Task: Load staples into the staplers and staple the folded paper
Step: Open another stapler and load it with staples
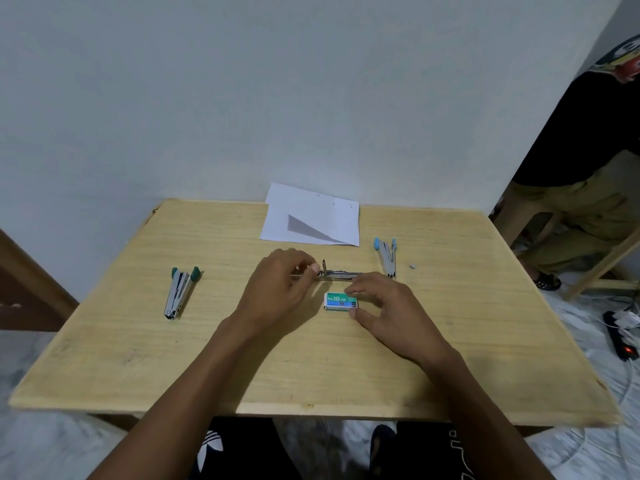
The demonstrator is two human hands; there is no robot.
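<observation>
The step in hand is judged to be the loading of the open stapler (341, 274), which lies unfolded flat near the middle of the table (138, 358), its length running from 9 to 3 o'clock. Its 9 o'clock end is pinched between the thumb and curled fingers of the left hand (277, 289), so that it is steadied against the wood. The staple box (339, 301) lies just at 6 o'clock of this stapler, and its 3 o'clock end is pinched between the forefinger and thumb of the right hand (388, 313); whether the box is open cannot be told

For the step to be done well, the stapler is best held down at the end already gripped, with its channel left facing up and uncovered. The box should be slid open gently, since a strip of staples is brittle and easily snapped if squeezed. A strip is best lifted by its sides, laid with its legs into the channel and pushed fully home before the arm is closed; a strip seated crooked is likely to jam

The green stapler (180, 292) lies at 9 o'clock of the hands, well apart, and the blue stapler (386, 256) at 2 o'clock, near the open one's right end; neither is touched. The folded paper (311, 216) lies at 12 o'clock by the table's far edge and is judged not to be needed until loading is finished
</observation>
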